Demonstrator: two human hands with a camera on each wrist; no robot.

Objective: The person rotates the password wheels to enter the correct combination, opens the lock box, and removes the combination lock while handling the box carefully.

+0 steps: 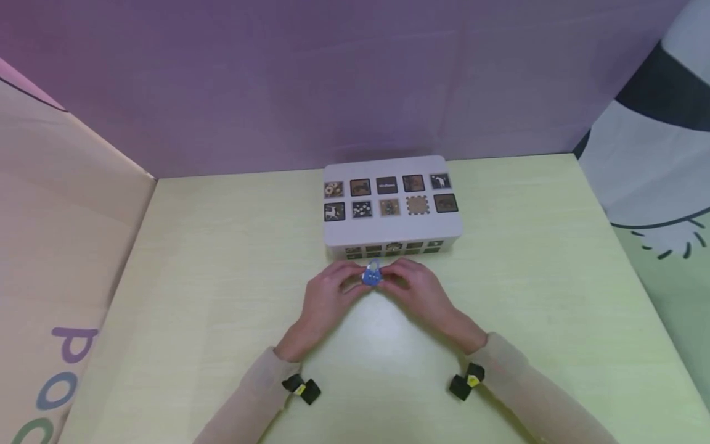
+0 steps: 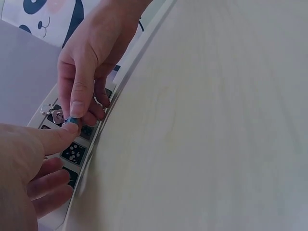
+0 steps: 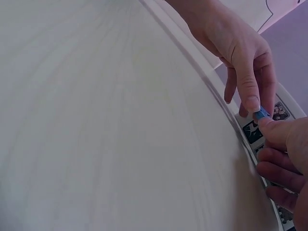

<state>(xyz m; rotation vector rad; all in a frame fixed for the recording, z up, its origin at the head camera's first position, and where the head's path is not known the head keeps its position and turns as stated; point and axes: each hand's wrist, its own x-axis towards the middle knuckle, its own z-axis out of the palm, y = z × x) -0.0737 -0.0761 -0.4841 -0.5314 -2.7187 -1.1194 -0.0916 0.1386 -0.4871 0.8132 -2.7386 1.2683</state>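
A small blue padlock (image 1: pixel 372 275) with a loop-shaped shackle at its top is held up in front of the box. My left hand (image 1: pixel 327 297) pinches its left side between thumb and fingers. From the other side my right hand (image 1: pixel 420 293) pinches it too, so the fingertips of both hands nearly meet. In the left wrist view thumbs and fingertips cover most of the padlock (image 2: pixel 73 120). Only a blue sliver of the padlock (image 3: pixel 261 113) shows in the right wrist view.
Just beyond the hands a white box (image 1: pixel 388 227) with rows of small square pictures stands on the pale wooden table (image 1: pixel 233 259). A purple wall (image 1: pixel 333 86) rises behind the table's back edge. Printed panels flank both sides.
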